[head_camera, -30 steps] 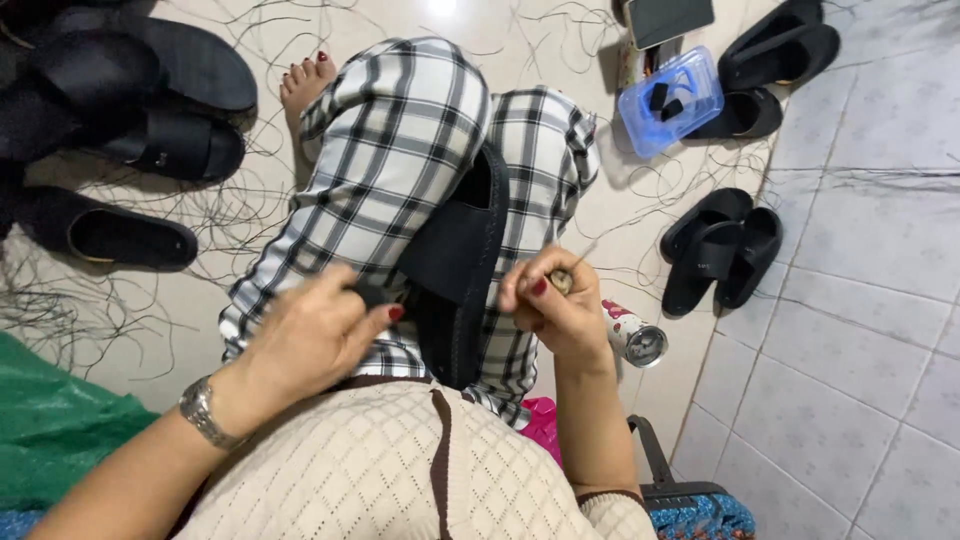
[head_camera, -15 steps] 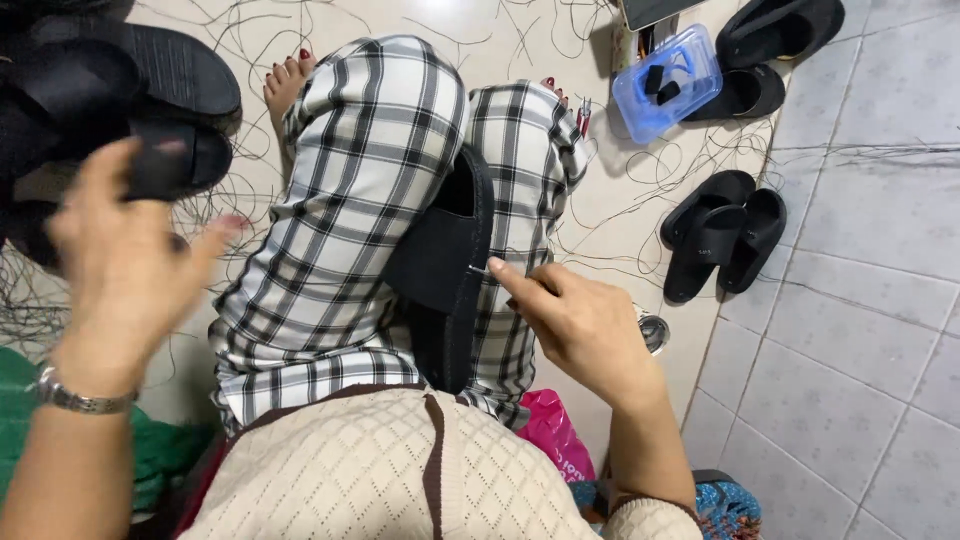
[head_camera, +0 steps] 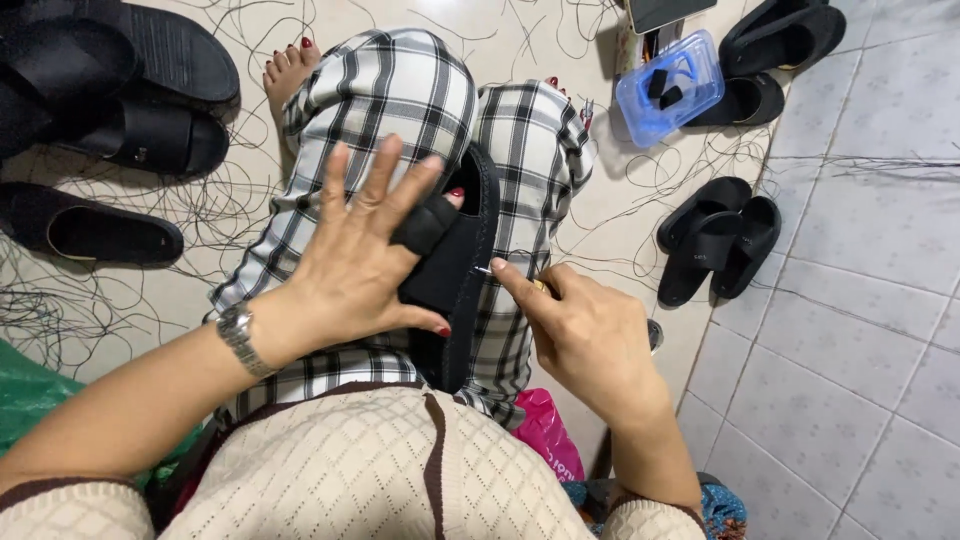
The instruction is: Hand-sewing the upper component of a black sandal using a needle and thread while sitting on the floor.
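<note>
I judge the step in hand to be hand-stitching the edge of a black sandal [head_camera: 455, 265], which lies at the centre of the frame, wedged upright between the knees of the checked trousers [head_camera: 400, 110]. My left hand [head_camera: 360, 265] rests flat against the sandal's near side, fingers spread wide, so its grip is not closed on anything; a black guard [head_camera: 425, 225] sits on one finger, and the thumb lies low on the sole. My right hand [head_camera: 580, 335] is pinched shut on a needle [head_camera: 483, 268], whose tip touches the sandal's rim just right of centre. Whether a thread trails from it I cannot tell.

The next move, as I read it, calls for a firm push of the needle through the thick sole edge, with the left hand bracing the sandal so it does not twist between the knees.

Loose dark threads [head_camera: 130, 250] litter the floor [head_camera: 850, 300]. More black sandals lie at upper left [head_camera: 110, 80] and at right [head_camera: 715, 245], and a clear blue box [head_camera: 668, 85] sits at upper right.
</note>
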